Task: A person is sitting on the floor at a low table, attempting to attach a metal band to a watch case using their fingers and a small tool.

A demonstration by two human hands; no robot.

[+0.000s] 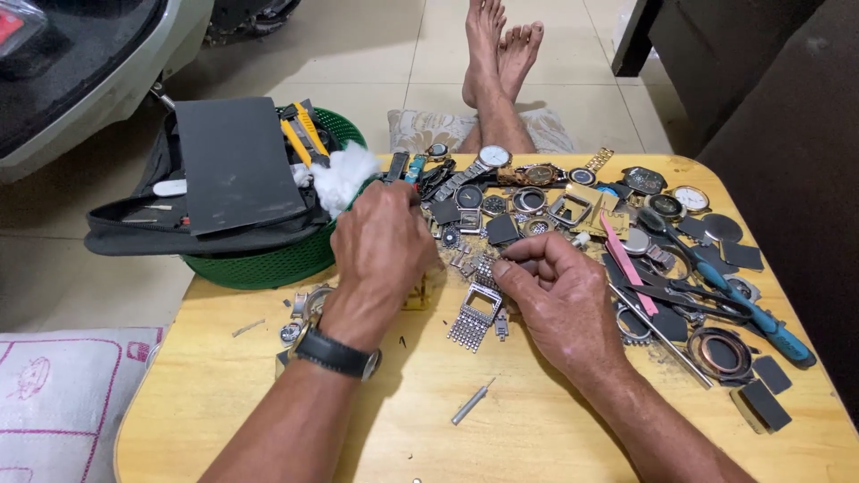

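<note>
Watch case (481,304) with mesh strap lies lengthwise toward the person; right hand (559,300) pinches links, left hand's (380,246) grip hidden.

Pale glossy tiled floor (358,54) stretches far; dark brown upholstered sofa (769,107) at right; yellow wooden worktop (537,438) near.

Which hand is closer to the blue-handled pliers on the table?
Right. The right hand lies just left of the pliers, with a pink strip between them. The left hand is farther off, beyond the right hand, next to the green basket.
</note>
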